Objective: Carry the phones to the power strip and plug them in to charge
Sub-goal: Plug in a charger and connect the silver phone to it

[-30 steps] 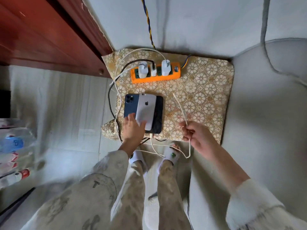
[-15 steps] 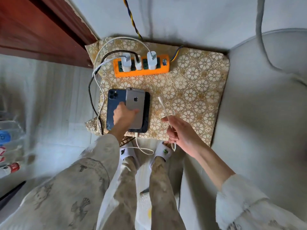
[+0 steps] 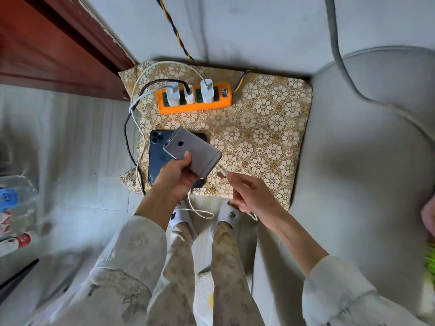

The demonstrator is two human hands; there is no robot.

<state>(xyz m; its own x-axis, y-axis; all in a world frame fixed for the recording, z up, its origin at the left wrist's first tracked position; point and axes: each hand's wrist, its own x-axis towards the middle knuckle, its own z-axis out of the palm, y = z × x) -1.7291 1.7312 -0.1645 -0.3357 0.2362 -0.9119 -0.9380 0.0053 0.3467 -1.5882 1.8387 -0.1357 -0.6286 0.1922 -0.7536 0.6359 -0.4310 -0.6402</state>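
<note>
Lifted off the stack since half a second ago and turned slantwise: grey phone [image 3: 192,152], now gripped at its lower end by the left hand [image 3: 176,177], thumb laid across the back, fingers curled beneath. Back face up, matte metallic grey with a dark apple logo near the middle, a small camera lens at the upper-left corner, and pale antenna lines near both ends. Held just above the patterned cushion [image 3: 263,137], overlapping the blue phone [image 3: 158,158] and a black phone [image 3: 202,137] peeking out behind its upper edge. Blue phone flat on the cushion, glossy navy back up, triple-lens cluster at its top-left corner, partly covered by the grey one and the left hand. Right hand [image 3: 253,196] pinched around a white cable connector [image 3: 223,171], its tip aimed at the grey phone's lower end and just short of it, not inserted. Rest of that white cable looped down near the slippered feet. Orange power strip [image 3: 194,98] lying farther back on the cushion, well apart from the phones, carrying three white chargers with white and black leads trailing off to the left.
</note>
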